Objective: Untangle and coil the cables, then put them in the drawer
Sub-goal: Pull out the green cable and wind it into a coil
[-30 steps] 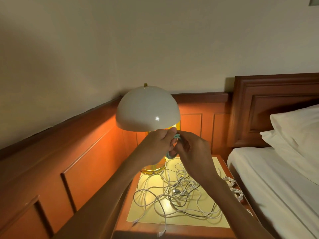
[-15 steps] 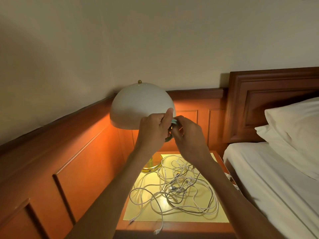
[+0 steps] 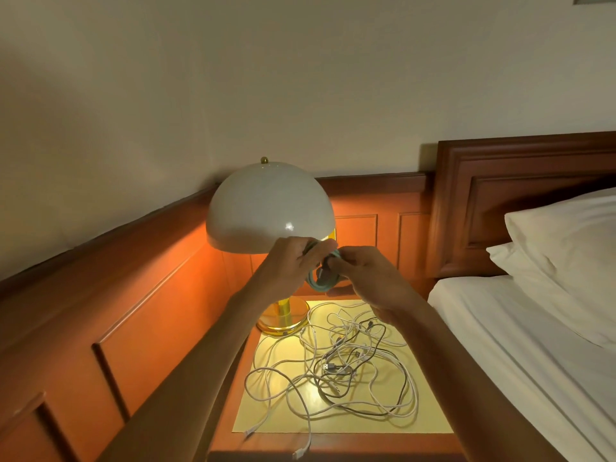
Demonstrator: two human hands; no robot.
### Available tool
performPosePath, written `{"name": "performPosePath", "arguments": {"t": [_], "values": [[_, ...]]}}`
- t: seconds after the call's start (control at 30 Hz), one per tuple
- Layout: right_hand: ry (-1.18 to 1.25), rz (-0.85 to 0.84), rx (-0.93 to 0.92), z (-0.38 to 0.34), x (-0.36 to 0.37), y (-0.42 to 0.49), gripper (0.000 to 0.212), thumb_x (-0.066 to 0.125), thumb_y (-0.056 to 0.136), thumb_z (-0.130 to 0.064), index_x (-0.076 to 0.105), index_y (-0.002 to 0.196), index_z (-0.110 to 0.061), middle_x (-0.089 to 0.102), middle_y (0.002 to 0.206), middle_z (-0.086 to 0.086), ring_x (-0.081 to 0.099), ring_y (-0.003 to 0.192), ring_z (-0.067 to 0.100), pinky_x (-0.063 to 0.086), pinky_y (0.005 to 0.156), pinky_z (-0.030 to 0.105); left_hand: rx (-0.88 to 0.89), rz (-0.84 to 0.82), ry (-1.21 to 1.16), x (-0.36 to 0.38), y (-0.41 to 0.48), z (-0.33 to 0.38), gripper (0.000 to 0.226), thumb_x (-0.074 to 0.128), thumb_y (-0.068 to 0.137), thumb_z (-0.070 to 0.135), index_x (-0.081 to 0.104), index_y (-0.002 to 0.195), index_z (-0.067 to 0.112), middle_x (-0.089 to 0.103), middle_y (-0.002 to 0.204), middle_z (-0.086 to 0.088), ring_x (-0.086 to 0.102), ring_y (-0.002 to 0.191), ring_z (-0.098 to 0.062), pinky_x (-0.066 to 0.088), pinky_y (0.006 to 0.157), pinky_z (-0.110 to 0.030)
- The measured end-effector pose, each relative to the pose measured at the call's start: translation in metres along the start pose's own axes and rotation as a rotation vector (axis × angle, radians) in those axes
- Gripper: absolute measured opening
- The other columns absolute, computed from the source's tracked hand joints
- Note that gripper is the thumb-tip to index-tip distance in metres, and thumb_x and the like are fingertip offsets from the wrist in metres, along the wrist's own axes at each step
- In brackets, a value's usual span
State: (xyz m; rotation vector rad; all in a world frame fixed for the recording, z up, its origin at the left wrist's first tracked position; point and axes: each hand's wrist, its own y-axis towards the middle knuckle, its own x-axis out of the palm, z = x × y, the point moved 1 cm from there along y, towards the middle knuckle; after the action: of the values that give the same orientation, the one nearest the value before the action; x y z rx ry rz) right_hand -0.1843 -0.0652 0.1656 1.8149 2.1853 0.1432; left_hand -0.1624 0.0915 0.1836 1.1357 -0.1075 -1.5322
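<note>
In front of the lamp, a tangle of white and dark cables is lying unsorted on the nightstand. Just under the lamp's shade, the left hand and right hand are both pinching a teal cable wound into a small coil. It appears nearly done, with the rest waiting. The drawer is sitting out of view, and fingers are hiding the coil's ends.

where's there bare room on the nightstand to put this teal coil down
Crowded: the cable tangle covers most of the nightstand top, with the lamp base at its back left. Only a narrow bare strip runs along the top's front right edge. The widest bare patch for the teal coil is the bed sheet alongside.
</note>
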Motion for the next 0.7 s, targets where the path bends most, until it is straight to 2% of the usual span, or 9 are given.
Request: {"name": "performPosePath", "arguments": {"t": [0.1,0.2,0.3,0.4,0.47,0.53,0.6,0.7], "values": [[0.138,0.122,-0.041,0.008,0.009,0.001,0.022,0.052,0.102,-0.008,0.07,0.107,0.004,0.073,0.098,0.021,0.074,0.081,0.021,0.06,0.068,0.027,0.02,-0.017,0.066,-0.001,-0.002,0.0,0.056,0.042,0.094,0.056,0.057,0.071,0.006,0.054,0.053,-0.005,0.053,0.041,-0.015,0.044,0.047,-0.026],[0.222,0.268,-0.089,0.012,0.021,0.002,0.016,0.059,0.098,-0.008,0.074,0.103,-0.008,0.075,0.093,0.012,0.074,0.086,0.023,0.062,0.072,0.031,0.014,0.078,0.192,0.002,-0.006,-0.002,0.044,0.04,0.101,0.043,0.058,0.074,0.013,0.053,0.053,0.003,0.058,0.046,-0.012,0.044,0.049,-0.02],[0.378,0.325,-0.021,0.012,0.029,0.004,0.013,0.066,0.094,-0.007,0.074,0.103,-0.008,0.076,0.091,0.012,0.075,0.083,0.024,0.062,0.072,0.034,-0.043,0.131,0.255,0.005,-0.009,-0.003,0.041,0.036,0.102,0.043,0.06,0.082,0.016,0.057,0.061,0.004,0.06,0.049,-0.008,0.04,0.05,-0.01],[0.493,0.245,0.099,0.012,0.03,0.006,0.021,0.068,0.092,-0.007,0.07,0.112,-0.004,0.075,0.101,0.019,0.074,0.091,0.032,0.061,0.079,0.041,-0.076,0.134,0.293,0.0,-0.013,-0.007,0.036,0.038,0.104,0.038,0.061,0.09,0.014,0.064,0.077,-0.004,0.064,0.054,-0.011,0.045,0.049,-0.009],[0.492,0.166,0.182,0.013,0.027,0.007,0.025,0.068,0.092,-0.009,0.067,0.116,-0.004,0.074,0.105,0.02,0.073,0.095,0.031,0.06,0.079,0.037,-0.044,0.117,0.346,-0.001,-0.016,-0.01,0.035,0.04,0.103,0.036,0.063,0.096,0.01,0.064,0.083,-0.006,0.068,0.062,-0.017,0.053,0.053,-0.019],[0.423,0.108,0.233,0.014,0.023,0.006,0.028,0.069,0.092,-0.014,0.064,0.12,-0.01,0.074,0.106,0.017,0.072,0.1,0.029,0.057,0.087,0.037,-0.039,0.121,0.329,-0.001,-0.02,-0.01,0.045,0.035,0.099,0.045,0.062,0.093,0.01,0.063,0.081,-0.005,0.069,0.063,-0.017,0.056,0.054,-0.024],[0.382,0.077,0.239,0.014,0.02,0.007,0.032,0.07,0.092,-0.016,0.06,0.123,-0.014,0.074,0.106,0.016,0.071,0.101,0.028,0.055,0.092,0.041,-0.059,0.127,0.304,-0.002,-0.021,-0.01,0.046,0.035,0.099,0.046,0.063,0.093,0.01,0.064,0.08,-0.006,0.067,0.058,-0.015,0.054,0.048,-0.022],[0.416,0.039,0.225,0.012,0.015,0.008,0.038,0.069,0.092,-0.015,0.056,0.127,-0.016,0.074,0.107,0.017,0.071,0.101,0.029,0.055,0.09,0.042,-0.066,0.11,0.282,-0.003,-0.019,-0.008,0.035,0.04,0.102,0.038,0.062,0.097,0.01,0.064,0.081,-0.005,0.062,0.053,-0.011,0.047,0.045,-0.015]]}}
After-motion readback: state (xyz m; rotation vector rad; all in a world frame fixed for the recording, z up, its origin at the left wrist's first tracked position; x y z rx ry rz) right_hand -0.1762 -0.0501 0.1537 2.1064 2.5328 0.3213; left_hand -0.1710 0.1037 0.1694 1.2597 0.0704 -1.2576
